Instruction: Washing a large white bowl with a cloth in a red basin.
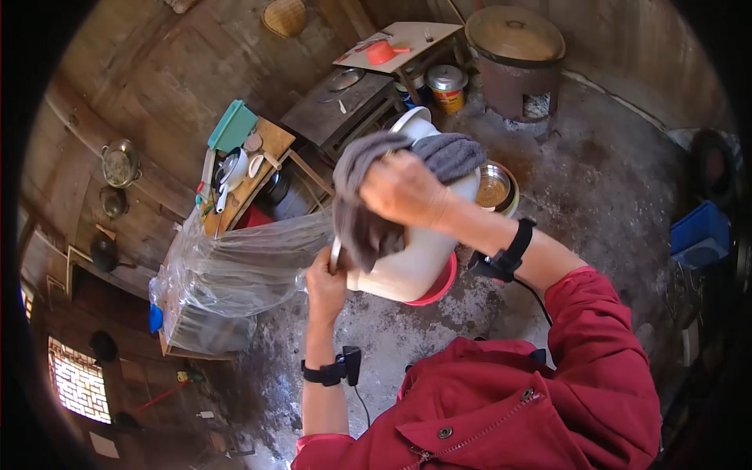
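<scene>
A bulky grey cloth [364, 194] is bunched over a large white plastic container [411, 270]. My right hand [399, 188] grips the cloth with bent fingers, above the container. Lower and to the left, my left hand [326, 282] is closed on a thin white rim or edge [335, 254] at the container's near left side; whether this edge belongs to the container cannot be told. Under the container shows a red basin [442, 285]. A white round lid-like piece [411, 119] sticks out beyond the cloth.
Clear plastic sheeting [235, 264] drapes over a cabinet at left. A wooden table [273, 138] holds a green tub [233, 126] and pans. Metal bowls [493, 187] sit on the floor right of the container. Behind stand a low dark table [329, 111] and a lidded stove [511, 76].
</scene>
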Action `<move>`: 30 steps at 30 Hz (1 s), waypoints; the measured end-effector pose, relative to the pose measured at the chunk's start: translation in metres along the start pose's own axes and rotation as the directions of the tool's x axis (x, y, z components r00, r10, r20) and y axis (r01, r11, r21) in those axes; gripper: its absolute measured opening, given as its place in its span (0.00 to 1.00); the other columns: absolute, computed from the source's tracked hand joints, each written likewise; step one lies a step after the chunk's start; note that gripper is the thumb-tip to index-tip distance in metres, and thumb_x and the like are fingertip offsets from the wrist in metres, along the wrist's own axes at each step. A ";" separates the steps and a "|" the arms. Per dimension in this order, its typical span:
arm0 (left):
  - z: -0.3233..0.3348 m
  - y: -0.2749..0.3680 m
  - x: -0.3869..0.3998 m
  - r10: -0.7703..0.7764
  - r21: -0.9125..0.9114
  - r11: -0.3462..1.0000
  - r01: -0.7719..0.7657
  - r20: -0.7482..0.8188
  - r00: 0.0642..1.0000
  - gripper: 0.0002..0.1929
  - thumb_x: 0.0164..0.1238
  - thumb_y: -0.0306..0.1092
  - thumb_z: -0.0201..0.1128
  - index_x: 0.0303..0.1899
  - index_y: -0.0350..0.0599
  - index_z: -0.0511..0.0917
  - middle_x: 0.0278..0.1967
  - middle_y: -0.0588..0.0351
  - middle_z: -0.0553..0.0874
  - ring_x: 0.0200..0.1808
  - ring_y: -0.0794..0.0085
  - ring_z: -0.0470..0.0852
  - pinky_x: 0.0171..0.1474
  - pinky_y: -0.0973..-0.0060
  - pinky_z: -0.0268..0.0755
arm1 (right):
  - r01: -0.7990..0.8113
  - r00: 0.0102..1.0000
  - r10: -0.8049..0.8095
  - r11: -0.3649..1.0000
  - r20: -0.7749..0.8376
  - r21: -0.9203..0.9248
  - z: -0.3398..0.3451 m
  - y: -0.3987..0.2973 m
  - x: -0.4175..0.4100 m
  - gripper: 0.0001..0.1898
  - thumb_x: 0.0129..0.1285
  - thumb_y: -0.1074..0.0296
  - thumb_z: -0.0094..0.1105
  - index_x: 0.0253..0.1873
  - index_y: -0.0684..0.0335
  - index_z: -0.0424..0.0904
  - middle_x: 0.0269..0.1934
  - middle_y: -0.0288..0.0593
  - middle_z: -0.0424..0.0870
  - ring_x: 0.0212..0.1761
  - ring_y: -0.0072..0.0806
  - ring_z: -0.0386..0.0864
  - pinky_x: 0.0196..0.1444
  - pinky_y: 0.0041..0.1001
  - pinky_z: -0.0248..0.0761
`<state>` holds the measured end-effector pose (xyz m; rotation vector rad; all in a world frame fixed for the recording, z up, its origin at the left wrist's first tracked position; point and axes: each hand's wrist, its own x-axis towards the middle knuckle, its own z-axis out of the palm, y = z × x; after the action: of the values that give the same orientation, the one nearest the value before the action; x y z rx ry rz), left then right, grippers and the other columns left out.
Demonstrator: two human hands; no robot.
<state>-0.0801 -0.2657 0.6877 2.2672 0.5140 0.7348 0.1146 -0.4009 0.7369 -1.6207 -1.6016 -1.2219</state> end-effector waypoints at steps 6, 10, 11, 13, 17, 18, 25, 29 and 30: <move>0.014 0.023 -0.004 0.055 0.034 0.998 -0.048 -0.224 0.973 0.04 0.53 0.18 0.50 0.29 0.34 0.74 0.18 0.45 0.70 0.23 0.79 0.64 0.27 0.75 0.64 | -0.085 0.995 0.078 0.989 0.061 0.120 -0.007 0.005 0.004 0.10 0.43 0.61 0.63 0.25 0.58 0.74 0.28 0.40 0.75 0.33 0.35 0.77 0.35 0.33 0.72; -0.008 0.007 -0.024 -0.006 -0.082 0.997 -0.010 -0.189 0.982 0.10 0.47 0.15 0.46 0.28 0.35 0.76 0.16 0.50 0.72 0.22 0.81 0.67 0.27 0.81 0.63 | -0.441 0.898 0.432 0.887 0.088 0.137 0.001 0.054 -0.014 0.11 0.46 0.65 0.64 0.32 0.63 0.78 0.35 0.48 0.79 0.38 0.43 0.79 0.41 0.35 0.74; -0.008 0.018 -0.030 -0.032 -0.138 0.990 0.007 -0.180 0.983 0.11 0.47 0.16 0.46 0.28 0.35 0.77 0.16 0.52 0.74 0.22 0.81 0.69 0.27 0.82 0.63 | -0.547 0.837 0.542 0.824 0.076 0.144 0.011 0.075 -0.027 0.12 0.47 0.66 0.64 0.36 0.65 0.79 0.39 0.49 0.81 0.42 0.41 0.80 0.44 0.34 0.74; -0.017 0.030 -0.041 -0.017 -0.160 0.987 -0.011 -0.168 0.986 0.11 0.47 0.16 0.46 0.29 0.35 0.77 0.17 0.55 0.76 0.23 0.81 0.72 0.28 0.82 0.65 | -0.649 0.728 0.667 0.595 0.159 0.474 0.024 0.124 -0.059 0.18 0.48 0.67 0.64 0.45 0.64 0.78 0.40 0.52 0.81 0.43 0.45 0.80 0.46 0.36 0.74; -0.041 0.027 -0.048 0.034 -0.093 0.994 -0.052 -0.180 0.983 0.12 0.48 0.15 0.46 0.29 0.34 0.79 0.18 0.60 0.78 0.24 0.80 0.74 0.30 0.81 0.66 | -0.607 0.764 0.520 0.375 0.383 0.701 0.044 0.174 -0.094 0.17 0.55 0.73 0.57 0.51 0.60 0.76 0.41 0.43 0.80 0.43 0.33 0.78 0.48 0.29 0.72; -0.041 0.016 -0.044 -0.004 -0.075 0.997 -0.011 -0.200 0.980 0.11 0.49 0.15 0.47 0.29 0.34 0.79 0.18 0.61 0.78 0.24 0.80 0.74 0.30 0.81 0.67 | -0.431 0.901 0.360 0.694 0.240 0.576 0.046 0.177 -0.097 0.14 0.56 0.74 0.56 0.49 0.58 0.76 0.42 0.40 0.80 0.44 0.29 0.78 0.49 0.26 0.71; -0.023 -0.080 -0.026 -0.239 -0.111 0.970 0.217 -0.256 0.937 0.19 0.60 0.25 0.55 0.54 0.37 0.68 0.47 0.50 0.77 0.47 0.67 0.76 0.48 0.71 0.70 | -0.669 0.722 0.689 0.717 -0.060 0.197 0.008 0.116 -0.077 0.08 0.53 0.67 0.60 0.37 0.60 0.76 0.36 0.47 0.80 0.41 0.45 0.79 0.43 0.36 0.72; -0.004 -0.096 -0.034 -0.608 -0.744 0.390 0.542 0.234 0.758 0.27 0.67 0.48 0.56 0.55 0.33 0.64 0.49 0.42 0.75 0.52 0.54 0.76 0.54 0.57 0.70 | -0.517 0.838 0.490 0.854 -0.239 -0.060 0.002 0.093 -0.062 0.13 0.44 0.63 0.65 0.34 0.61 0.75 0.31 0.47 0.78 0.34 0.47 0.77 0.36 0.39 0.71; 0.003 -0.085 -0.034 -0.554 -0.817 0.177 0.550 0.379 0.741 0.30 0.67 0.53 0.55 0.55 0.31 0.63 0.47 0.40 0.76 0.52 0.51 0.76 0.55 0.54 0.70 | -0.437 0.876 0.405 0.896 -0.263 -0.078 -0.002 0.086 -0.059 0.14 0.40 0.63 0.66 0.33 0.61 0.75 0.30 0.47 0.77 0.31 0.46 0.77 0.35 0.39 0.70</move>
<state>-0.1172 -0.2273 0.6129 0.8801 0.6712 0.4245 0.2046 -0.4421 0.7045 -1.7131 -0.9645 -1.2478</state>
